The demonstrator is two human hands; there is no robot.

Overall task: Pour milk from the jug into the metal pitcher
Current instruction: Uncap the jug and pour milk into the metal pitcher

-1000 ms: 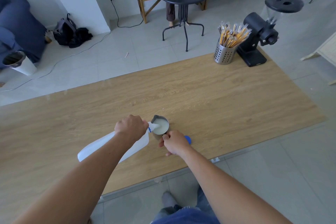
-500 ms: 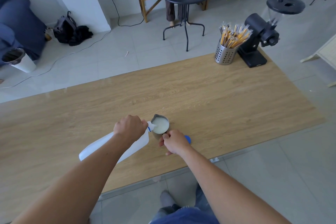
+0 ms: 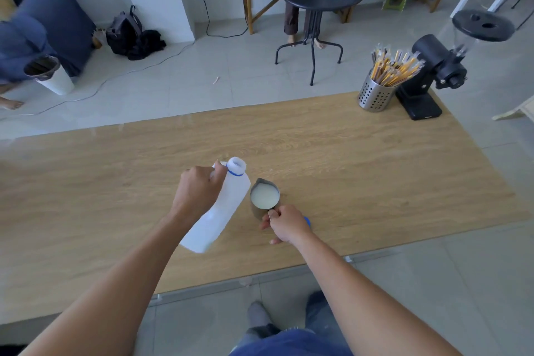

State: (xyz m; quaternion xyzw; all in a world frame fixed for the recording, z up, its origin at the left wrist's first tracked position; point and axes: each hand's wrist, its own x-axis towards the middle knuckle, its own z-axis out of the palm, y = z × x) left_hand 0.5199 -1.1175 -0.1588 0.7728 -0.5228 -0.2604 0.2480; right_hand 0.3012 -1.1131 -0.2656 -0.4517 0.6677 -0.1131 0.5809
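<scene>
Left hand (image 3: 199, 189) has its grip closed around the upper part of the white plastic milk jug (image 3: 222, 211), just below the open neck with its blue ring; the jug is lifted off the bench (image 3: 375, 167) and tilted, mouth up and away, base low toward the body. No stream shows at the mouth. Right hand (image 3: 284, 224) has its grip pinched shut on the handle of the metal pitcher (image 3: 264, 199), which stands on the bench just right of the left grip and directly ahead of the right one, spout pointing away. Milk sits high inside it, so the pour looks done or nearly so. To finish well: keep the jug mouth raised so nothing dribbles, bring it upright clear of the pitcher rim, set it down to the left with room to spare, and hold the pitcher steady meanwhile, as it is full enough to slop. A blue cap (image 3: 307, 221) peeks out just behind the right grip.
</scene>
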